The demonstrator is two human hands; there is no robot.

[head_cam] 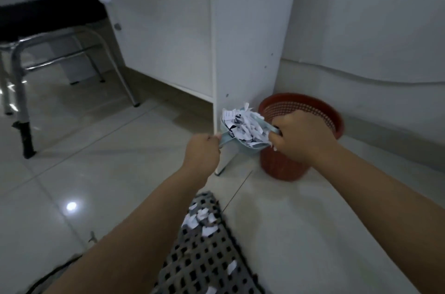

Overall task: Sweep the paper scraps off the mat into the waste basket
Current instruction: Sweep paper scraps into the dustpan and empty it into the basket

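A pale blue dustpan (231, 142) heaped with white paper scraps (245, 125) hangs in the air beside the red mesh waste basket (313, 110). My left hand (202, 151) grips the dustpan's left end. My right hand (301, 134) grips its right edge, over the basket's near rim. Below, the grey perforated mat (207, 262) lies on the floor with more paper scraps (202, 219) scattered on its far end and a few near its front.
A white cabinet (243, 41) stands directly behind the dustpan, its corner touching the basket's left side. A black-seated chair with metal legs (48, 36) stands at the left. Glossy floor tiles (72, 173) lie around the mat. A white wall runs behind the basket.
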